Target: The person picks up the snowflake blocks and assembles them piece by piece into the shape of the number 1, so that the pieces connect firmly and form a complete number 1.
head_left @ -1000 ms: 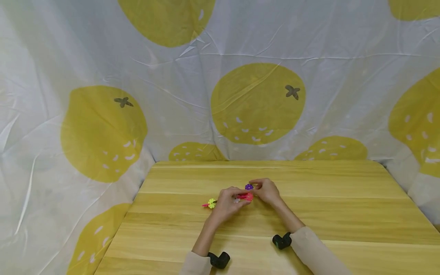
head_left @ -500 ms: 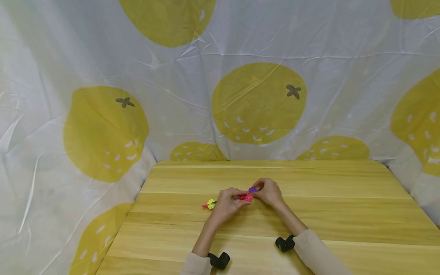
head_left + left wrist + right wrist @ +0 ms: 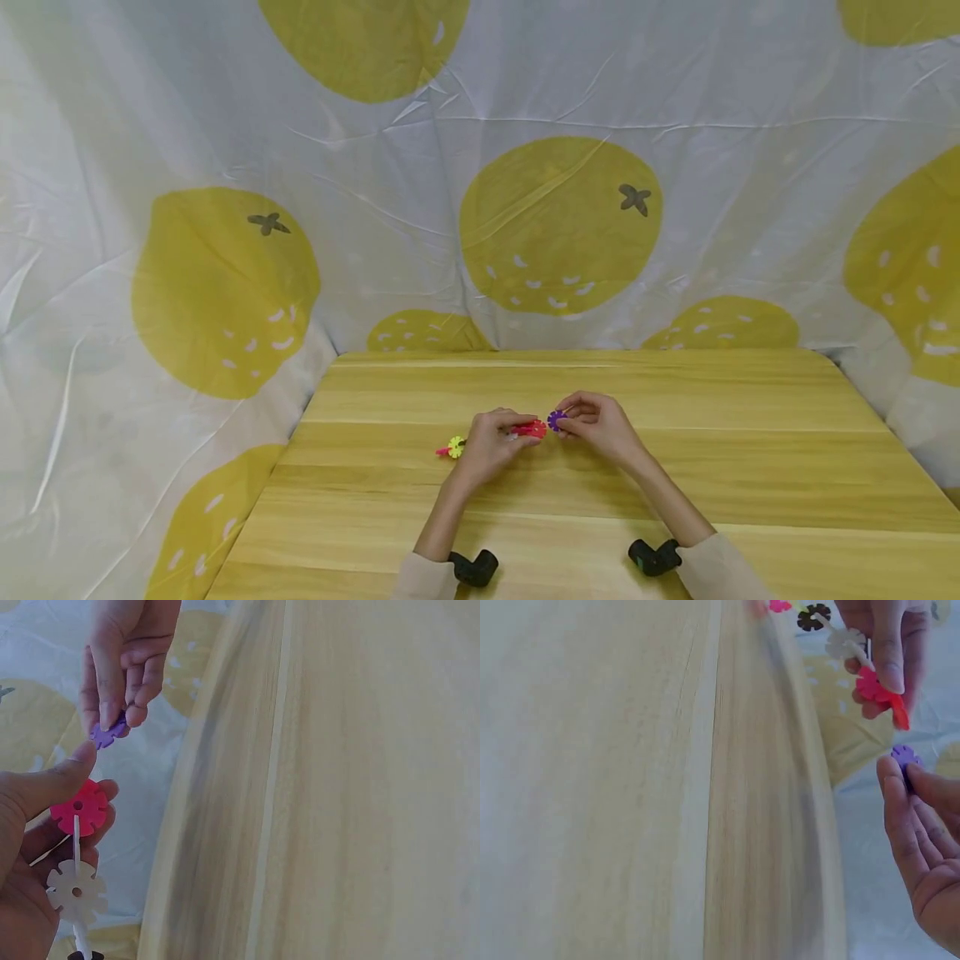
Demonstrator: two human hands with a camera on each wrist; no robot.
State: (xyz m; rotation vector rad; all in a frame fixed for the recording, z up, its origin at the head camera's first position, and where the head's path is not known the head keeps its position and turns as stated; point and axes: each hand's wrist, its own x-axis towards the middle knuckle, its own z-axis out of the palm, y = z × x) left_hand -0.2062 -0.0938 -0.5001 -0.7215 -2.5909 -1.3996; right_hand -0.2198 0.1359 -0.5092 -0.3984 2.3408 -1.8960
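Observation:
My left hand point(image 3: 491, 446) grips one end of a chain of notched plastic discs. Near its thumb are a pink disc point(image 3: 79, 806) and a red disc point(image 3: 901, 712) seen edge-on. A white disc point(image 3: 76, 891) follows, then a black disc point(image 3: 814, 617); out past the hand on the left sit a yellow disc point(image 3: 456, 447) and another pink one. Between thumb and fingers, my right hand point(image 3: 603, 425) pinches a single purple disc point(image 3: 557, 420). A small gap separates it from the red end of the chain.
Both hands are above a wooden table point(image 3: 750, 458), whose far edge meets a lemon-print cloth point(image 3: 390, 208). A black wrist device point(image 3: 474, 569) is on the left wrist, and another black device point(image 3: 654, 557) on the right.
The purple disc, first beside the far rim of the chain's end, has come nearer and to the right with my right hand, apart from the chain. The left hand has barely shifted.

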